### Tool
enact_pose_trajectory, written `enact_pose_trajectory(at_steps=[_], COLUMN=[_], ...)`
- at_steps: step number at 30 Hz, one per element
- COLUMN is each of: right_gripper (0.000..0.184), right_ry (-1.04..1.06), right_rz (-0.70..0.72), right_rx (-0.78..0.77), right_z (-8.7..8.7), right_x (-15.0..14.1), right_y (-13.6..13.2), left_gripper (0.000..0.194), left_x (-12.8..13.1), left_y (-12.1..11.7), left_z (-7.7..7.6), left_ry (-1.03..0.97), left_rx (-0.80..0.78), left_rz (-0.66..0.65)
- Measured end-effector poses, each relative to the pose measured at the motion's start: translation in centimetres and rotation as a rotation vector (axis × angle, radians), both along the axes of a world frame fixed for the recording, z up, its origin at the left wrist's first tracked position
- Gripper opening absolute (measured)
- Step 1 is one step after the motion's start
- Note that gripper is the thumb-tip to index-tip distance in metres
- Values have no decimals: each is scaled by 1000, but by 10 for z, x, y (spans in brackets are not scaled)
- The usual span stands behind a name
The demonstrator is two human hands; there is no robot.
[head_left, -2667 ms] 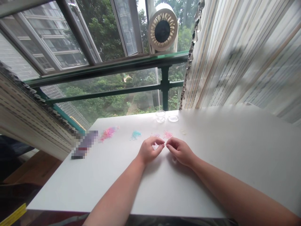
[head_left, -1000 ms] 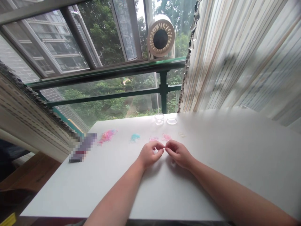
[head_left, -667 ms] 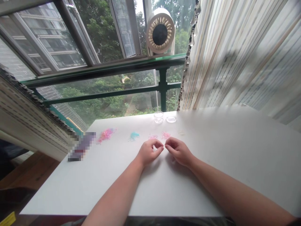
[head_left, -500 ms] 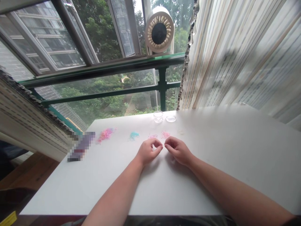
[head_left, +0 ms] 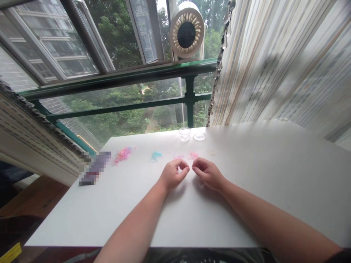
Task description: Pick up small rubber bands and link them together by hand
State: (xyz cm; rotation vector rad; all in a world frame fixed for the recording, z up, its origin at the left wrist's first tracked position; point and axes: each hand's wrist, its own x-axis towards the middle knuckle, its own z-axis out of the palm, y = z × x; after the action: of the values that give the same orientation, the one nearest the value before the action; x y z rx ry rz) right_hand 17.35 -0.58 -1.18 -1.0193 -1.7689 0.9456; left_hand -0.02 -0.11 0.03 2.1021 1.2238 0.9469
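My left hand (head_left: 174,172) is closed in a pinch, thumb against forefinger, just above the white table (head_left: 90,215). Facing it across a narrow gap, my right hand (head_left: 208,173) makes a similar pinch. Whatever lies between the fingertips of either hand is too small to make out. Just beyond the hands are a pink pile of thin loops, perhaps small elastic bands (head_left: 193,155), and a paler pink-purple pile (head_left: 178,157). Farther left lie a turquoise pile (head_left: 156,156) and a larger mixed pink pile (head_left: 124,155). A few pale yellowish strands (head_left: 211,152) rest to the right.
A clear round container (head_left: 184,134) stands near the table's far edge, with a clear lid (head_left: 199,136) beside it. A pixelated dark object (head_left: 95,168) lies at the left edge. A white fan (head_left: 187,33) stands by the window behind a green railing (head_left: 123,81). Curtains (head_left: 263,69) hang at the right.
The camera view has shifted very slightly. Both hands keep the same pinched pose in nearly the same place, and the piles have not moved.
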Motion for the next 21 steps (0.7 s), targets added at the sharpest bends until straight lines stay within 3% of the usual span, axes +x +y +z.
enact_pose_trajectory(at_steps=[6, 10, 13, 21], right_gripper=[7, 11, 13, 17], right_ry=[-171, -309, -435, -575], right_rz=[-82, -387, -500, -553], right_rx=[144, 147, 68, 22], right_z=[9, 12, 6, -4], right_x=[23, 62, 81, 83], right_y=[13, 36, 51, 58], left_gripper=[11, 11, 12, 13], left_x=[0, -2, -3, -6], left_y=[0, 1, 1, 2], left_z=[1, 2, 4, 8], left_ry=[-12, -13, -11, -35], left_rx=[-18, -15, -11, 6], left_rz=[20, 26, 28, 53])
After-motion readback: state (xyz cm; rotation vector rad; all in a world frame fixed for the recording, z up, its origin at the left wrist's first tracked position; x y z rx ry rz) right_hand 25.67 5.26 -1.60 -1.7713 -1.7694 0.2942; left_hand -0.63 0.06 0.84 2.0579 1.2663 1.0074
